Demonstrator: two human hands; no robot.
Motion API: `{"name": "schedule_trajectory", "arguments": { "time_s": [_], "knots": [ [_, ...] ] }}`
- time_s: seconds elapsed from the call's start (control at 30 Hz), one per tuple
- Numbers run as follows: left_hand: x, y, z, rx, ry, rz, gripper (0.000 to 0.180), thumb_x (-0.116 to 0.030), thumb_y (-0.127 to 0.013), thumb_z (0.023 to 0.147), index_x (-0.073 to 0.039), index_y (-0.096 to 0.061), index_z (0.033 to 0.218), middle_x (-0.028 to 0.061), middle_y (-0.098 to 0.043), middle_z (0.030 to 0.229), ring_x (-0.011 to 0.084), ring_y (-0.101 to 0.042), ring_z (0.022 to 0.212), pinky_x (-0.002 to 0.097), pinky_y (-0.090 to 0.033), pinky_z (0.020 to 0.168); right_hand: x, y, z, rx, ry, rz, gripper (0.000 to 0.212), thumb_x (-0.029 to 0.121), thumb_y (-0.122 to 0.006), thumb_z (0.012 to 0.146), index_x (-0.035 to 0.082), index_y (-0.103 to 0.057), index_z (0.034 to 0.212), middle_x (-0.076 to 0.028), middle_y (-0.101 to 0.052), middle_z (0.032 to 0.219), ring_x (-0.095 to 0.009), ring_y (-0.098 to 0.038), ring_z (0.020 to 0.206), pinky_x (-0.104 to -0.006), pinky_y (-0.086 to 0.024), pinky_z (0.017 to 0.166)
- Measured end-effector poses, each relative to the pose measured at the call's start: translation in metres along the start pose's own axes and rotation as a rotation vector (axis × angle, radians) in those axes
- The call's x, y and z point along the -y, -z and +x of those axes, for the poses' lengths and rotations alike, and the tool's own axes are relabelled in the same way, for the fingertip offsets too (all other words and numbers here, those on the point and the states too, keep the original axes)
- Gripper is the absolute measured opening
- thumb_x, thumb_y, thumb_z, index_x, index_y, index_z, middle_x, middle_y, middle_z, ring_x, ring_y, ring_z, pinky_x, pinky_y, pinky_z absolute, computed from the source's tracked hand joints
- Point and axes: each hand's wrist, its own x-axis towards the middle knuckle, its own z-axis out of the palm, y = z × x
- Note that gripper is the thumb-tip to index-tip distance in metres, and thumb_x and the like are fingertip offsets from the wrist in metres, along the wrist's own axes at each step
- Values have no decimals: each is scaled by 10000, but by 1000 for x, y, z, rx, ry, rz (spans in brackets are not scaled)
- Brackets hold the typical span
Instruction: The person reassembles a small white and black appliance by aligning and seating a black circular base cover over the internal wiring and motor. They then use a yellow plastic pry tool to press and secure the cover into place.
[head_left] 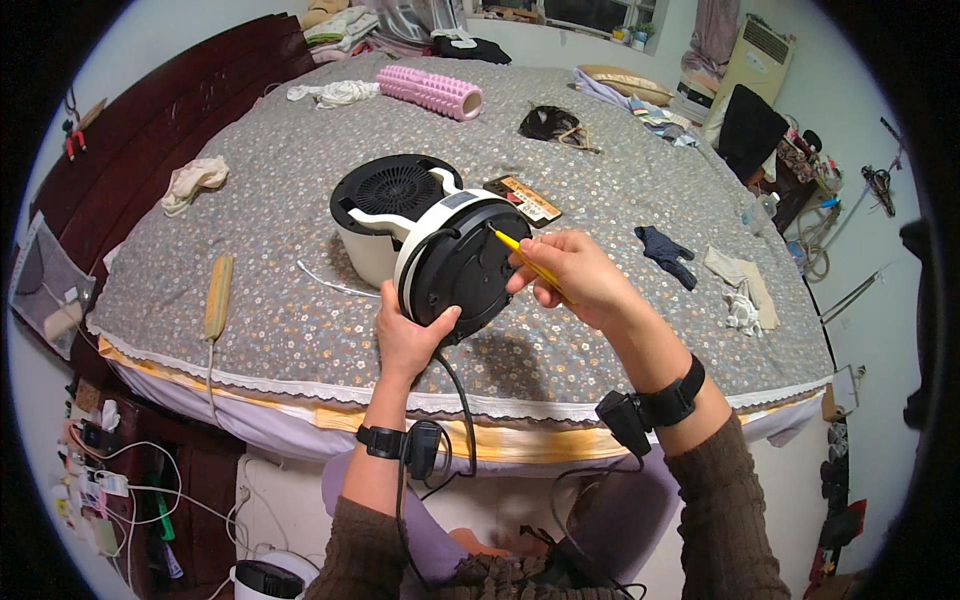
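Note:
My left hand (408,335) grips the lower left edge of a round black base with a white rim (465,275), tilted up on the bed so its black underside faces me. A thin yellow pen-shaped tool (535,262) is pinched in my right hand (580,275). Its dark tip meets the upper part of the underside; I cannot tell whether it is a screwdriver. White arms join the base to a white cylindrical body (365,255) with a black vented end (400,188), lying behind it. A black power cord (462,400) hangs down from the base.
Beyond the appliance lie a dark phone-like card (523,200), a pink foam roller (430,92) and a black bundle (550,123). A yellow power strip (218,300) rests at left. Small clothes (665,255) lie at right. The bed's fringed edge (560,408) runs before my knees.

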Motion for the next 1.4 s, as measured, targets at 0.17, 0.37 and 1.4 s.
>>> {"name": "schedule_trajectory", "arguments": {
  "time_s": [0.17, 0.37, 1.4],
  "knots": [
    [-7, 2, -3, 10, 28, 56, 688, -330, -895, 667, -49, -501, 1157, 221, -707, 1042, 399, -696, 973, 470, -546, 836, 1, -6, 3, -4, -118, 222, 336, 249, -458, 1084, -40, -629, 1077, -121, -722, 839, -89, -557, 538, -219, -459, 497],
    [-10, 3, -1, 16, 34, 49, 678, -323, -896, 671, -48, -505, 1152, 215, -711, 1038, 389, -704, 964, 461, -553, 831, 7, -21, 1, -194, 209, -556, 271, 217, -712, 930, -43, -650, 974, -188, -709, 807, -191, -688, 665, -327, -537, 587],
    [-12, 4, -2, 7, 10, 86, 666, -350, -895, 670, -50, -505, 1118, 223, -710, 1014, 419, -696, 953, 474, -549, 808, 8, 0, 28, 82, -143, -63, 256, 227, -503, 1066, 4, -629, 1080, -50, -659, 756, -121, -645, 617, -281, -500, 491]
  ]
}}
